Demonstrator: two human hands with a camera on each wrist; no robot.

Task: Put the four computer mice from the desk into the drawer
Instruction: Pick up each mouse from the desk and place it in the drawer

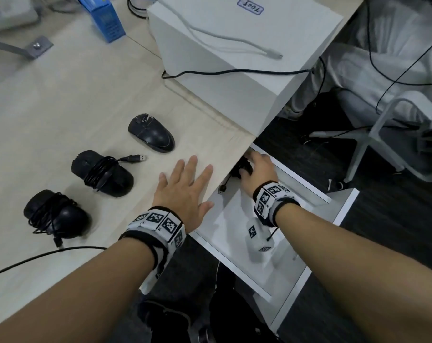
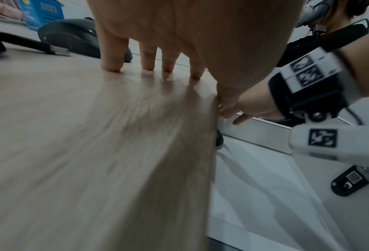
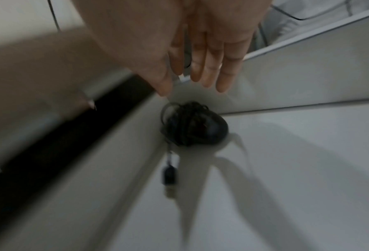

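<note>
Inside drawer: 1 cord-wrapped mouse; 3 on desk.

White box bears handwritten label "Tool".

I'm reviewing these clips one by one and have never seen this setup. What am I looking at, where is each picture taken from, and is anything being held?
No machine here: a person works with bare hands and wears cameras. The big picture comes from a head camera looking down; the other two come from cameras strapped to each wrist, looking along the fingers.

The left hand rests flat on the desk, fingers spread, holding nothing. Three black mice still lie on the desk: an uncorded one and two with cords wrapped round them.

The right hand reaches into the open white drawer. The right wrist picture shows its fingers straight and apart from the fourth mouse, which lies in the drawer's corner with its plug trailing. So nothing is held now.
</note>
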